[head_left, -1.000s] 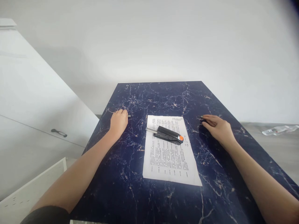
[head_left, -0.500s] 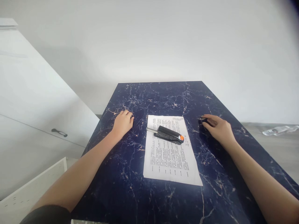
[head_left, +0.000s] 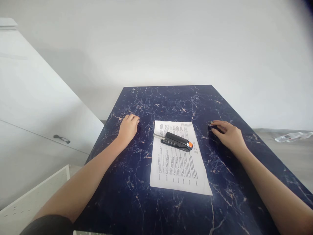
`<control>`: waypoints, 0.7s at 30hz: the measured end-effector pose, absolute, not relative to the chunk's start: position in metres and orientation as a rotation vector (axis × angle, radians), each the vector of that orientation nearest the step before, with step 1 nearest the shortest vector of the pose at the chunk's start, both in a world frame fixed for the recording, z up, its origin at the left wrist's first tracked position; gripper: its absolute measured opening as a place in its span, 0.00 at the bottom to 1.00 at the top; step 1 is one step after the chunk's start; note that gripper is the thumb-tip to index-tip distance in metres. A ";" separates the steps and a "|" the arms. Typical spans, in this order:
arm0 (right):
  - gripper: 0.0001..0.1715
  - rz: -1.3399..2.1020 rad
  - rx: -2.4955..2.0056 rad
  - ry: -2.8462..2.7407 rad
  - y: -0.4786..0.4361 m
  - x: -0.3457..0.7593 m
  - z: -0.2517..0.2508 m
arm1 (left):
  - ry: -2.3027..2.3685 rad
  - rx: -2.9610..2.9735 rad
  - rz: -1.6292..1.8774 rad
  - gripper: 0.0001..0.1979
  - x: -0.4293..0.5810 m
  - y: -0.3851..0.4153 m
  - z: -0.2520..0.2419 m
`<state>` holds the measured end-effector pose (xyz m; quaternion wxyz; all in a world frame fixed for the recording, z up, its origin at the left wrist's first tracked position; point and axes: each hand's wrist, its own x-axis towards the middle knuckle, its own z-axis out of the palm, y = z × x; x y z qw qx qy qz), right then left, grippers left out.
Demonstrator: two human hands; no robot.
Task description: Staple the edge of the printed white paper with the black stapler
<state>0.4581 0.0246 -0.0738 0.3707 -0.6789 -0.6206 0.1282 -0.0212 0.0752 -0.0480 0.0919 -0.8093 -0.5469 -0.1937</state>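
Observation:
A black stapler [head_left: 177,141] with an orange patch at its right end lies on a printed sheet of paper [head_left: 181,178]. A thin metal piece sticks out of the stapler's left end, past the paper's edge. Left of the sheet, my left hand [head_left: 129,128] rests on the table with its fingers curled in; nothing shows in it. My right hand [head_left: 230,135] lies on the table right of the sheet, thumb and fingers apart, with no object plainly visible between them. Both hands are clear of the paper and the stapler.
The dark blue marbled table [head_left: 166,101] has its far edge near a pale wall [head_left: 171,42]. A white cabinet with a dark handle [head_left: 62,139] stands at left, above a white perforated panel [head_left: 36,192]. Clear plastic [head_left: 293,136] lies on the floor at right.
The fingers and thumb of my left hand have drawn in slightly. My right hand, the stapler and the paper stay where they were.

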 end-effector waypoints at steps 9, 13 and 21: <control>0.21 0.380 -1.765 -1.525 0.026 0.458 -0.075 | -1.819 -2.217 -0.547 0.14 -0.017 0.069 -0.053; 0.21 0.379 -1.777 -1.479 0.024 0.455 -0.072 | -1.771 -2.280 -0.554 0.15 -0.016 0.069 -0.053; 0.17 0.359 -1.762 -1.448 0.023 0.453 -0.070 | -1.696 -2.384 -0.682 0.16 -0.017 0.074 -0.054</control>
